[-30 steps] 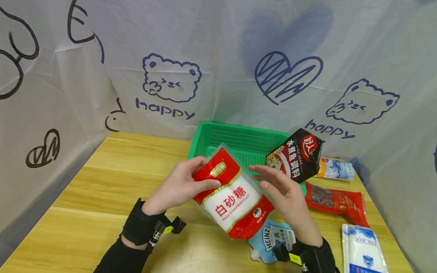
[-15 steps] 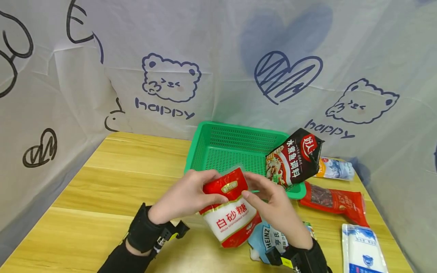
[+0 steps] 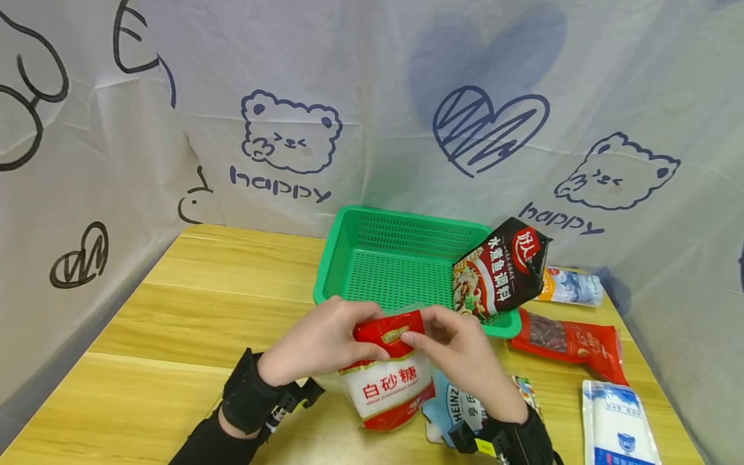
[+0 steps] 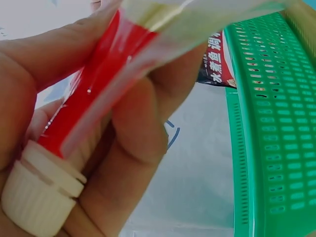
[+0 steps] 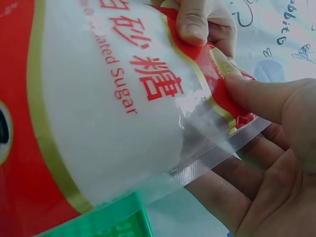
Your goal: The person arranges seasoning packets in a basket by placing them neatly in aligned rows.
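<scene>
A red-and-white bag of white granulated sugar (image 3: 386,387) hangs upright in front of the green basket, its red top between both hands. My left hand (image 3: 316,345) pinches the top's left side, thumb in front and fingers behind. My right hand (image 3: 462,358) pinches the right corner; in the right wrist view its thumb presses on the gold label and its fingers lie behind the clear edge. A white ribbed cap (image 4: 42,195) shows in the left wrist view, held in the left hand against the red edge of the bag; it is hidden in the head view.
The green basket (image 3: 331,258) holds a black seasoning pouch (image 3: 500,271) leaning on its right end. A light-blue Heinz pouch (image 3: 447,413) lies partly under the right forearm. At right are a red packet (image 3: 587,349), a white-blue bag (image 3: 619,420) and an orange-blue packet (image 3: 575,287).
The sugar bag has come lower and turned more upright. My right hand has gone from spread beside the bag to pinching its top right corner; the left hand has moved slightly down and right.
</scene>
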The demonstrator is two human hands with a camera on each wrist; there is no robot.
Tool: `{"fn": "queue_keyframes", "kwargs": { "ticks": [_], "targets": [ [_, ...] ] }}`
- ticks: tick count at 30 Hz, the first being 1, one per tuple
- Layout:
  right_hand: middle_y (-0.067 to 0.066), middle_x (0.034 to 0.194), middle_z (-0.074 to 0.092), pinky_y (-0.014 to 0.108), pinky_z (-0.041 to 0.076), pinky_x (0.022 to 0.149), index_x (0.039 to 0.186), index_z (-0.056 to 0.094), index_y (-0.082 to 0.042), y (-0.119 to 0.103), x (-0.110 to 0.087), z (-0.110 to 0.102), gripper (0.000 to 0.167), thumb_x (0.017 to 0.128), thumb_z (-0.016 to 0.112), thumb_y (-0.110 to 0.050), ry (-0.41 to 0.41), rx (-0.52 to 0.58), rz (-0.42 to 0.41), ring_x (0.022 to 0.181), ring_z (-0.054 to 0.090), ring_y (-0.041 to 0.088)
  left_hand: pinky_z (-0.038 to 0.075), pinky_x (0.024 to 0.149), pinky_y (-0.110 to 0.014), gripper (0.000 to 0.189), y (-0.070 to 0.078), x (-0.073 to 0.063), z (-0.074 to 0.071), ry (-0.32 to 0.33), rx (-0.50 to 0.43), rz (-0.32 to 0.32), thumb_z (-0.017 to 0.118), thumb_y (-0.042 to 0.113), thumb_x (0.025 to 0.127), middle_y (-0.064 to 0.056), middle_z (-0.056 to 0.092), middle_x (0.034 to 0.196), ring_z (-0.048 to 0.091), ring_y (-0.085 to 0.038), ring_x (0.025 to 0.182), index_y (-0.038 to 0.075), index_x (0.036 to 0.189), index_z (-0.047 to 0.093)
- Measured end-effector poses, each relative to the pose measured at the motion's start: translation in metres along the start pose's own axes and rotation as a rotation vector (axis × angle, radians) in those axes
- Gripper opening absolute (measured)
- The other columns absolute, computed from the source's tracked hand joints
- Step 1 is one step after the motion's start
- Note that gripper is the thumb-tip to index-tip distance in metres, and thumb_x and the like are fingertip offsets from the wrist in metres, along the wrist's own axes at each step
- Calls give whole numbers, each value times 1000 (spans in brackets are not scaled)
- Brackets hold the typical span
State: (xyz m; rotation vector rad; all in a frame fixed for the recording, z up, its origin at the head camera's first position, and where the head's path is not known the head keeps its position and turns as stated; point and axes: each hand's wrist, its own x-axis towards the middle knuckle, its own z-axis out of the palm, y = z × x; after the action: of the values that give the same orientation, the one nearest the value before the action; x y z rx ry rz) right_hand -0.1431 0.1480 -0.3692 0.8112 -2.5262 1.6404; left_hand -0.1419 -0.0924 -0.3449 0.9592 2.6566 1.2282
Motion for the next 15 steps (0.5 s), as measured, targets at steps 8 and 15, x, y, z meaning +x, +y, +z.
{"fn": "queue_keyframes", "kwargs": {
  "ticks": [8, 15],
  "targets": [
    [4, 86, 75, 28, 56, 58, 87, 67, -9, 1, 0, 0, 14, 90, 78, -1, 6, 33, -29, 69, 70, 13, 54, 64, -24, 33, -2, -1, -5, 0, 38, 12, 92, 21, 80, 4, 77, 93, 65, -3, 74, 14, 106, 73],
    [7, 87, 75, 29, 57, 61, 87, 66, -8, -1, 0, 2, 14, 91, 78, 0, 8, 81, -26, 71, 72, 15, 56, 74, -27, 45, -4, -4, -12, 23, -6, -18, 94, 24, 77, 2, 76, 109, 68, -10, 91, 16, 116, 72]
  ]
}}
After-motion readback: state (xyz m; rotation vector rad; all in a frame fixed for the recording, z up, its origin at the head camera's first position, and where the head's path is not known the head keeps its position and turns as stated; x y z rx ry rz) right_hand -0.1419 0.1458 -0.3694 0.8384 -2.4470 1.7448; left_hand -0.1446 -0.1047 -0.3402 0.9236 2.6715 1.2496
